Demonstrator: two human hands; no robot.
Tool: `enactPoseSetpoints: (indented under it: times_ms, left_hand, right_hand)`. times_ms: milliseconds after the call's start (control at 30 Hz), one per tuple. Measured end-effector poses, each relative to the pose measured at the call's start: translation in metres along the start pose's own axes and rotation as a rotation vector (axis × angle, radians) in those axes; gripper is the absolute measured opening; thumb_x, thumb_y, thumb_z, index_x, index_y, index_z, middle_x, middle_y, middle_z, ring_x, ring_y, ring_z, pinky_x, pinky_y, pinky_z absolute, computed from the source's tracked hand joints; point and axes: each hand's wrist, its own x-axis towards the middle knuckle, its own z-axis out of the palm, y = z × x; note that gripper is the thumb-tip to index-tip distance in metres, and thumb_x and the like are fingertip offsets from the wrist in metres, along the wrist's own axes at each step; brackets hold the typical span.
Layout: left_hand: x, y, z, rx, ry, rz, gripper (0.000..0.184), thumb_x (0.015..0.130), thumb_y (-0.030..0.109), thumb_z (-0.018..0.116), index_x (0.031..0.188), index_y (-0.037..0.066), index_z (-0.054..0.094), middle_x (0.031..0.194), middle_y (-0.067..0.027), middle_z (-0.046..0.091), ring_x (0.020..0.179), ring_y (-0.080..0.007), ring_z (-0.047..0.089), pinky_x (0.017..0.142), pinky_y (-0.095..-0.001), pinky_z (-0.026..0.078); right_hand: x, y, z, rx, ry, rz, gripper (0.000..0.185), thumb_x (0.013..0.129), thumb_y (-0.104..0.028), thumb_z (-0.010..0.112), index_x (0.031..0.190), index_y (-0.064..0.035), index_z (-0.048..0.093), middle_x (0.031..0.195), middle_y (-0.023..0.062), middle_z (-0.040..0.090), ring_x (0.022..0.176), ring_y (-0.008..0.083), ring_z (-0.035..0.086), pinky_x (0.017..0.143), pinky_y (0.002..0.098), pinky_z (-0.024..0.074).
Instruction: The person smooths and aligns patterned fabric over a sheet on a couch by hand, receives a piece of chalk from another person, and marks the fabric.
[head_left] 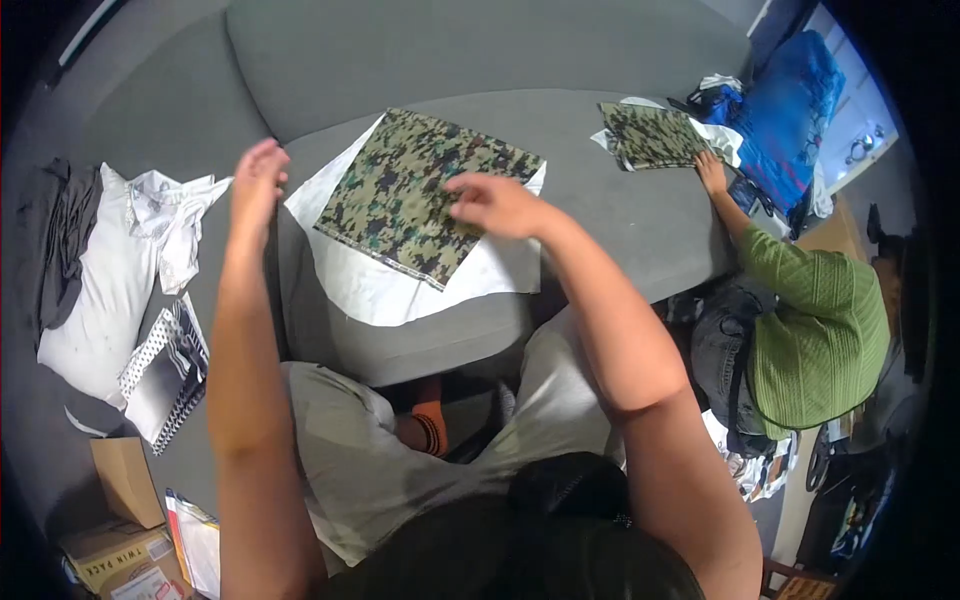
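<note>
On the grey sofa seat lies a flat, square camouflage-patterned piece [410, 190] with straight edges; whether it is cloth or a covered board I cannot tell. Beneath it spreads a white cloth [385, 300], a garment perhaps, showing past its left, lower and right sides. My right hand [495, 205] is over the right part of the camouflage piece, fingers apart and holding nothing; contact with the surface cannot be made out. Off to the left of the cloth, my left hand [260, 178] is raised, fingers loosely extended, with nothing in it.
A person in a green top [815, 330] sits at the right, one hand [711, 172] at a smaller camouflage piece [655, 137] over white cloth. At left are a white pillow [105, 290], a white garment [165, 220] and patterned cloth [165, 375]. Cardboard boxes [125, 480] stand lower left.
</note>
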Motion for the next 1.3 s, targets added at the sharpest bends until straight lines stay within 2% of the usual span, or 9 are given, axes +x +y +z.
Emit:
enactPoseSetpoints:
  times_ms: [100,233,300,400,500,600,667,800,1300]
  left_hand:
    - [0.007,-0.086,-0.009,0.239,-0.074,0.022,0.046,0.089,0.028,0.068,0.126,0.005,0.057,0.102,-0.0054,0.065,0.086,-0.0131,0.060,0.078,-0.0265,0.048]
    - [0.000,-0.113,-0.017,0.551,-0.243,0.060,0.052,0.087,0.029,0.070,0.129,0.002,0.056,0.112,-0.0101,0.064,0.105,-0.0223,0.059,0.094,-0.0316,0.045]
    - [0.010,-0.149,-0.026,0.694,-0.204,0.194,0.051,0.086,0.029,0.070,0.128,0.001,0.057,0.115,-0.0125,0.064,0.108,-0.0242,0.058,0.097,-0.0329,0.043]
    - [0.013,-0.139,-0.029,0.569,-0.287,0.020,0.049,0.087,0.028,0.069,0.127,0.002,0.058,0.112,-0.0096,0.062,0.107,-0.0201,0.055,0.096,-0.0299,0.041]
    - [0.011,-0.132,-0.029,0.536,-0.326,0.013,0.047,0.089,0.027,0.068,0.127,0.002,0.058,0.114,-0.0091,0.062,0.106,-0.0186,0.054,0.095,-0.0294,0.041]
    - [0.003,-0.126,-0.029,0.466,-0.300,-0.047,0.043,0.088,0.023,0.067,0.125,0.003,0.060,0.125,-0.0136,0.059,0.116,-0.0243,0.053,0.101,-0.0332,0.039]
    - [-0.002,-0.122,-0.029,0.470,-0.301,-0.058,0.043,0.088,0.023,0.067,0.125,0.003,0.060,0.125,-0.0137,0.059,0.116,-0.0242,0.053,0.101,-0.0333,0.039]
    - [-0.004,-0.113,-0.025,0.478,-0.307,-0.066,0.042,0.089,0.023,0.066,0.126,0.003,0.059,0.124,-0.0132,0.060,0.115,-0.0229,0.054,0.100,-0.0323,0.039]
    - [-0.002,-0.124,-0.032,0.461,-0.343,-0.026,0.034,0.089,0.020,0.065,0.119,0.003,0.063,0.127,-0.0119,0.059,0.119,-0.0241,0.053,0.103,-0.0330,0.038]
  right_hand:
    - [0.016,0.017,-0.004,0.018,0.122,0.039,0.041,0.090,-0.026,0.066,0.124,-0.0059,0.059,0.095,0.0083,0.069,0.089,0.0170,0.064,0.082,0.0318,0.0499]
    - [0.014,0.039,-0.014,-0.057,0.232,0.132,0.039,0.089,-0.024,0.065,0.122,-0.0056,0.060,0.100,0.0100,0.070,0.091,0.0172,0.064,0.083,0.0327,0.0506]
    - [0.029,0.072,-0.009,0.001,0.322,0.121,0.042,0.080,-0.033,0.069,0.116,-0.0107,0.066,0.104,0.0138,0.070,0.094,0.0278,0.067,0.086,0.0388,0.0512]
    - [0.021,0.056,-0.026,-0.073,0.364,0.178,0.039,0.078,-0.033,0.069,0.112,-0.0153,0.067,0.108,0.0167,0.068,0.099,0.0328,0.065,0.089,0.0406,0.0508]
    - [0.018,0.056,-0.028,-0.081,0.399,0.194,0.039,0.078,-0.033,0.069,0.113,-0.0161,0.067,0.110,0.0166,0.067,0.102,0.0332,0.064,0.090,0.0403,0.0503]
    - [0.014,0.048,-0.020,-0.106,0.395,0.148,0.040,0.080,-0.033,0.069,0.114,-0.0136,0.066,0.106,0.0141,0.068,0.099,0.0299,0.064,0.088,0.0386,0.0501]
    - [0.014,0.043,-0.012,-0.077,0.357,0.100,0.040,0.083,-0.033,0.068,0.116,-0.0103,0.064,0.097,0.0105,0.069,0.091,0.0242,0.065,0.082,0.0358,0.0503]
    - [0.015,0.033,-0.002,-0.002,0.167,0.071,0.040,0.084,-0.034,0.068,0.117,-0.0108,0.063,0.097,0.0108,0.069,0.092,0.0243,0.065,0.082,0.0352,0.0502]
    - [0.007,0.013,-0.004,0.029,0.017,0.036,0.040,0.086,-0.035,0.066,0.118,-0.0114,0.064,0.098,0.0088,0.069,0.091,0.0222,0.065,0.083,0.0333,0.0492]
